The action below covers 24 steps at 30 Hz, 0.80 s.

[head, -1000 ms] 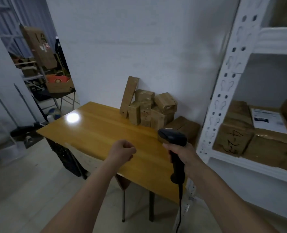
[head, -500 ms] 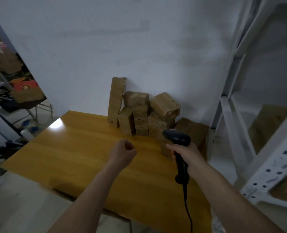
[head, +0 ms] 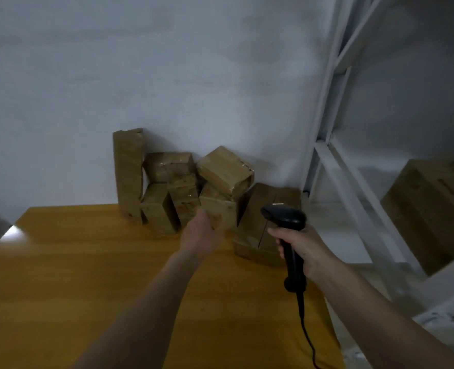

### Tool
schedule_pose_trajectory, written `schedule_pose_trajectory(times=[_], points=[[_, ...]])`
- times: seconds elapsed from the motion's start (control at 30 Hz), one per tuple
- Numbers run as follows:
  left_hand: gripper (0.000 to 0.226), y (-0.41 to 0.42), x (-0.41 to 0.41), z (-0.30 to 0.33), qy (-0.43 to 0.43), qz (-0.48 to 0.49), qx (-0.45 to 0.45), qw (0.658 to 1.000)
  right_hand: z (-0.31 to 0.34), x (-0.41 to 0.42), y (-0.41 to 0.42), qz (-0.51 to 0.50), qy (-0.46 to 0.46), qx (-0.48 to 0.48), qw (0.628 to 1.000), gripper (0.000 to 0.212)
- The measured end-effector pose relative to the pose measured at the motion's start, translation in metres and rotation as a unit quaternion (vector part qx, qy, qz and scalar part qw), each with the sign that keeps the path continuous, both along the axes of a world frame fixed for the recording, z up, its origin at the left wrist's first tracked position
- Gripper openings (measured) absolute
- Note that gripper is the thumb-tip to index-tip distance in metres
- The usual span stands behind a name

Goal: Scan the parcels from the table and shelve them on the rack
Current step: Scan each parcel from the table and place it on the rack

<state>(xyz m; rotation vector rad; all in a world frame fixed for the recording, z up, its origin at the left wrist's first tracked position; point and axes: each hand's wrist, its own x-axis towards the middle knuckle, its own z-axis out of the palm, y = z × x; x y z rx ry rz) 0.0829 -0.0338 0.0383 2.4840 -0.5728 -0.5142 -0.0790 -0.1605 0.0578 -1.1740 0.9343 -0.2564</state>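
Parcels (head: pixel 183 187), brown and taped, stand clustered at the far edge of the table against the wall. Largest surfaces first: pale wall (head: pixel 167 75) fills the upper view. Yellow wooden table (head: pixel 74 275) spans the lower left, glare spot at its left corner. White metal rack (head: pixel 335 161) stands to the right of the table, its uprights and braces blurred; one big brown box (head: pixel 431 209) sits on a rack shelf.

Within the cluster: tall flat parcel (head: pixel 128 177) upright at the left end, leaning on the wall. Low wide parcel (head: pixel 257 225) at the right end, lying on the table nearest the rack. Between them, smaller boxes stacked two high; the upper right one (head: pixel 224 169) sits tilted.

Left hand (head: pixel 201 233) reaches forward over the table to the front of a small light-faced parcel (head: pixel 220 211) in the middle of the cluster. Fingertips are at the parcel's lower left corner; whether they grip it or only touch it I cannot tell, the frame is blurred and the fingers are hidden behind the back of the hand.

Right hand (head: pixel 300 246) curls fully round the handle of a black barcode scanner (head: pixel 287 227), held upright, head pointing left, in front of the low wide parcel. Scanner cable (head: pixel 307 334) hangs down from the handle past the table's near right edge.
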Motion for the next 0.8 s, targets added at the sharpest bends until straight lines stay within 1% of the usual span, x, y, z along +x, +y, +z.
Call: schedule_pose_trajectory(times=[0.07, 0.2, 0.33, 0.47, 0.53, 0.67, 0.8], points=[[0.055, -0.01, 0.016, -0.005, 0.009, -0.02, 0.006, 1.0, -0.001, 0.01, -0.002, -0.037, 0.005, -0.001, 0.999, 0.011], [0.073, -0.021, 0.048, -0.013, 0.01, -0.049, 0.025, 0.998, 0.001, 0.034, 0.001, -0.076, 0.008, -0.001, 0.997, 0.011], [0.069, -0.04, 0.068, -0.014, -0.019, -0.053, 0.041, 0.998, -0.002, 0.052, 0.006, -0.096, 0.018, -0.007, 0.995, 0.012], [0.075, -0.067, 0.083, -0.014, -0.022, -0.041, 0.007, 0.999, -0.006, 0.064, 0.001, -0.117, 0.02, -0.01, 0.993, 0.017], [0.076, -0.081, 0.086, -0.013, -0.04, -0.041, -0.005, 0.998, -0.007, 0.07, -0.007, -0.124, 0.008, -0.011, 0.992, 0.02], [0.083, -0.106, 0.093, -0.014, -0.052, -0.021, -0.026, 0.998, -0.01, 0.085, -0.028, -0.11, -0.001, -0.003, 0.994, 0.021], [0.079, -0.12, 0.097, -0.021, -0.068, -0.005, -0.027, 0.997, -0.018, 0.096, -0.049, -0.089, -0.006, 0.024, 0.996, 0.019]])
